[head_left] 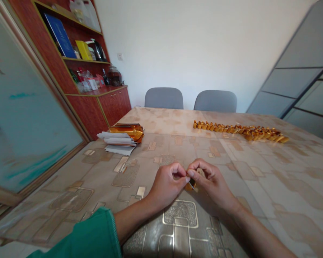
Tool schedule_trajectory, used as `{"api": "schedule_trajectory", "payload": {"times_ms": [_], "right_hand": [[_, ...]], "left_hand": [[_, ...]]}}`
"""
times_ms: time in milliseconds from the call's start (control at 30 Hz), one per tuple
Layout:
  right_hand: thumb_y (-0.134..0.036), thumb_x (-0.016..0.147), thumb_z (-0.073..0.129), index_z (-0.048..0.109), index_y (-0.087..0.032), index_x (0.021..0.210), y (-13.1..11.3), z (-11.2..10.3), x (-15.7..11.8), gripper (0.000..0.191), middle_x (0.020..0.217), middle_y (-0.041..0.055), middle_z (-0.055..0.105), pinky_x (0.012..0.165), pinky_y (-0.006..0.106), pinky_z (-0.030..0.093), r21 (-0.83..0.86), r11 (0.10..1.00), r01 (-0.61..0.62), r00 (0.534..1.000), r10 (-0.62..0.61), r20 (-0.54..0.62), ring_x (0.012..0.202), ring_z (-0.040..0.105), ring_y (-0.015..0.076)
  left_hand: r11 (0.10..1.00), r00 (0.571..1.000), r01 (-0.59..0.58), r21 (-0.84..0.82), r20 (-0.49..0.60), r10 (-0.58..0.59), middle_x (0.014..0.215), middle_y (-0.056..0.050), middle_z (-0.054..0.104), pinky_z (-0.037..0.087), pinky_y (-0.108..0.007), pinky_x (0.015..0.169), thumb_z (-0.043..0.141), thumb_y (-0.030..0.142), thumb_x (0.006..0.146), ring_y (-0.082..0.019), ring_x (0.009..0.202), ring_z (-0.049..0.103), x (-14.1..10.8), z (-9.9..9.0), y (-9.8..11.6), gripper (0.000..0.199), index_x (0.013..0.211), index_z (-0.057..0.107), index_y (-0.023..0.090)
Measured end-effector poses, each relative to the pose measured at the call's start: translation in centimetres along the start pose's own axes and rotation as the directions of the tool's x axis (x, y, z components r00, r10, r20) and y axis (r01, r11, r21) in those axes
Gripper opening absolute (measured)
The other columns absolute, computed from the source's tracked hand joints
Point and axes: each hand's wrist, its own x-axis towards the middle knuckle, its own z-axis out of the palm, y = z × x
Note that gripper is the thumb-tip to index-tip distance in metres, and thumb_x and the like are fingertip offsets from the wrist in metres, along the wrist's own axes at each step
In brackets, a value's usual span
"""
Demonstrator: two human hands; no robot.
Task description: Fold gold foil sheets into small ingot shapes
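Note:
Above the near middle of the table, my left hand (170, 183) and my right hand (210, 181) meet fingertip to fingertip. Between them they pinch a small piece of gold foil paper (189, 186), with a thin white edge showing near the left thumb. My fingers cover most of it, so its full shape is hidden. Both hands are closed, thumb against forefinger. A row of small folded gold foil pieces (231, 129) lies farther off to the right, doubled up at its right end. To the left rest a stack of gold foil sheets (129, 132) and a stack of white-grey paper (118, 142).
A patterned cloth covers the table (258, 186). Two grey chairs (163, 98) stand at its far side by the white wall. On the left are a red-brown cabinet (102, 107) with filled shelves and a frosted glass door (24, 100).

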Motion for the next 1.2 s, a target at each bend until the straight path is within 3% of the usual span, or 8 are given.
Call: {"api": "schedule_trajectory", "payload": {"times_ms": [133, 233, 300, 400, 500, 667, 1100, 1200], "right_hand": [[-0.041, 0.092, 0.065, 0.065, -0.022, 0.075, 0.1, 0.1, 0.4, 0.026, 0.071, 0.0014, 0.063, 0.066, 0.032, 0.046, -0.021, 1.0, 0.014, 0.997, -0.016, -0.07, 0.069, 0.058, 0.0188], [-0.036, 0.098, 0.058, 0.068, -0.023, 0.101, 0.4, -0.5, 0.5, 0.016, 0.086, 0.0027, 0.069, 0.07, 0.033, 0.051, -0.053, 0.997, 0.052, 0.993, -0.057, -0.099, 0.077, 0.064, 0.0194], [-0.027, 0.1, 0.053, 0.062, -0.027, 0.123, 0.5, -1.3, 0.5, 0.024, 0.105, 0.0052, 0.069, 0.08, 0.035, 0.052, -0.212, 0.959, 0.191, 0.974, -0.211, -0.08, 0.093, 0.064, 0.0208], [-0.014, 0.099, 0.051, 0.058, -0.028, 0.131, 0.4, -2.3, 0.1, 0.036, 0.125, 0.0089, 0.062, 0.091, 0.038, 0.05, -0.495, 0.742, 0.453, 0.881, -0.455, 0.125, 0.113, 0.058, 0.023], [-0.014, 0.1, 0.051, 0.061, -0.024, 0.128, -0.1, -2.4, -0.2, 0.031, 0.126, 0.0104, 0.063, 0.09, 0.039, 0.05, -0.606, 0.531, 0.593, 0.796, -0.503, 0.338, 0.113, 0.057, 0.0238], [-0.019, 0.104, 0.049, 0.067, -0.016, 0.112, -1.0, -2.1, 0.0, 0.02, 0.104, 0.0069, 0.075, 0.079, 0.036, 0.049, -0.584, 0.393, 0.71, 0.676, -0.612, 0.411, 0.093, 0.059, 0.021], [-0.018, 0.102, 0.054, 0.068, -0.018, 0.104, -0.1, -1.9, 0.2, 0.015, 0.097, 0.0047, 0.076, 0.077, 0.035, 0.044, -0.519, 0.381, 0.765, 0.628, -0.619, 0.471, 0.087, 0.058, 0.0199], [-0.02, 0.102, 0.054, 0.069, -0.022, 0.104, 0.5, -1.8, 0.2, 0.015, 0.094, 0.0032, 0.075, 0.077, 0.036, 0.043, -0.459, 0.547, 0.7, 0.714, -0.549, 0.434, 0.085, 0.059, 0.0194]], "left_hand": [[0.997, 0.999, 0.041, -0.068, 0.023, -0.04, 0.062, 0.001, 0.059, 0.04, -0.023, 0.059, 0.076, 0.025, 0.069, -0.013, 0.061, 0.053, 0.2, 0.2, -0.3, 0.019, 0.065, 0.06, 0.015], [0.983, 0.995, 0.104, -0.149, 0.022, -0.102, 0.066, 0.001, 0.061, 0.043, -0.023, 0.06, 0.076, 0.028, 0.071, -0.012, 0.061, 0.056, 0.5, -0.2, -0.1, 0.023, 0.07, 0.057, 0.016], [0.926, 0.967, 0.253, -0.279, 0.04, -0.252, 0.072, -0.001, 0.066, 0.047, -0.024, 0.062, 0.077, 0.026, 0.072, -0.013, 0.064, 0.061, 0.7, -0.7, 0.3, 0.023, 0.074, 0.055, 0.017], [0.776, 0.888, 0.437, -0.454, 0.084, -0.452, 0.078, -0.003, 0.071, 0.05, -0.026, 0.067, 0.076, 0.016, 0.07, -0.014, 0.067, 0.065, 0.9, -1.4, 1.0, 0.021, 0.079, 0.058, 0.017], [0.726, 0.862, 0.48, -0.493, 0.11, -0.495, 0.076, -0.002, 0.07, 0.052, -0.026, 0.07, 0.073, 0.011, 0.071, -0.012, 0.065, 0.065, 0.9, -1.6, 1.2, 0.015, 0.081, 0.063, 0.015], [0.676, 0.826, 0.539, -0.502, 0.159, -0.541, 0.071, -0.001, 0.069, 0.053, -0.025, 0.068, 0.076, 0.01, 0.069, -0.011, 0.061, 0.064, 0.8, -1.5, 0.8, 0.013, 0.075, 0.065, 0.014], [0.718, 0.828, 0.521, -0.461, 0.069, -0.556, 0.068, -0.001, 0.07, 0.057, -0.026, 0.065, 0.086, 0.01, 0.062, -0.013, 0.061, 0.067, 1.0, -2.0, -0.5, 0.024, 0.069, 0.063, 0.015], [0.735, 0.841, 0.498, -0.46, 0.05, -0.538, 0.068, -0.002, 0.07, 0.058, -0.025, 0.065, 0.089, 0.012, 0.06, -0.013, 0.06, 0.067, 0.8, -1.8, -0.7, 0.028, 0.069, 0.062, 0.014]]}}
